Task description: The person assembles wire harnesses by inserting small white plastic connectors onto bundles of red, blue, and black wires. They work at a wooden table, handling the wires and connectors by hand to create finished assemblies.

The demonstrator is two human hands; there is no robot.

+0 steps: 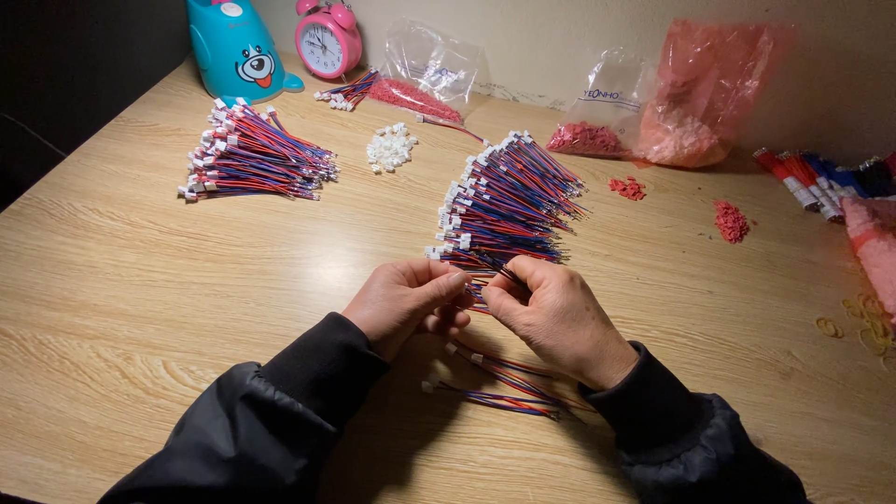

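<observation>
Both hands meet in the middle of the wooden table (140, 308), just in front of a large fanned pile of wires (509, 201). The left hand (406, 301) has its grip clenched, the thumb pressed on the bent fingers, and between them it pinches the end of a thin wire piece (495, 264). The right hand (551, 313) grasps the same wire piece from the other side with thumb and first finger, so the two hands almost touch. The wire piece is short and dark, made of red, blue and black strands; its exact end is too small to see clearly. The pile behind has the same strands, each with a small white plug at the left end. Under the wrists lie a few loose wires (509, 383) of the same kind, flat on the table. Further left is a second bundle of wires (252, 154), and between the two piles a small heap of white plugs (390, 147). At the far edge stand a pink alarm clock (328, 39) and a blue toy figure (236, 47). Plastic bags (653, 98) with red small parts lie at the right.
</observation>
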